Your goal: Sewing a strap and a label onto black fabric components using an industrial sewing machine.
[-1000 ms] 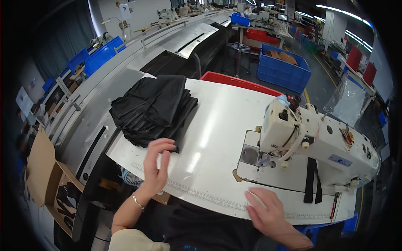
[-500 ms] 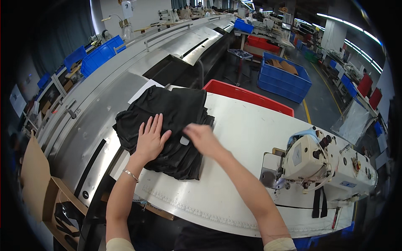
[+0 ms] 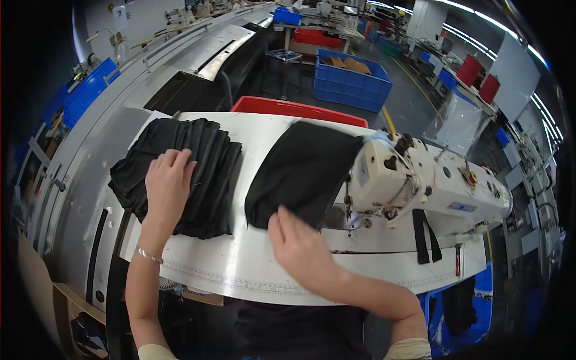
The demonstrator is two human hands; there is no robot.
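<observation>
A stack of black fabric pieces (image 3: 210, 174) lies at the left of the white sewing table, its layers fanned along the right side. My left hand (image 3: 168, 183) rests on the stack, fingers loosely bent and the thumb apart. To the right of the stack, a single black fabric piece (image 3: 300, 174) is spread out, its far right corner reaching the sewing machine (image 3: 390, 177). My right hand (image 3: 300, 246) grips the near edge of that piece, slightly blurred; the thumb is hidden.
A red bin (image 3: 300, 108) stands behind the white table (image 3: 234, 264). Beyond it is a blue crate (image 3: 351, 87) with brown pieces inside. Black strips (image 3: 423, 237) hang by the machine. A metal worktop (image 3: 90, 180) runs along the left, with a cardboard box (image 3: 78, 300) at lower left.
My right hand has drawn one black piece off the stack and over to the right, near the machine. The left hand stays on the stack, its fingers now bent. The view has turned right.
</observation>
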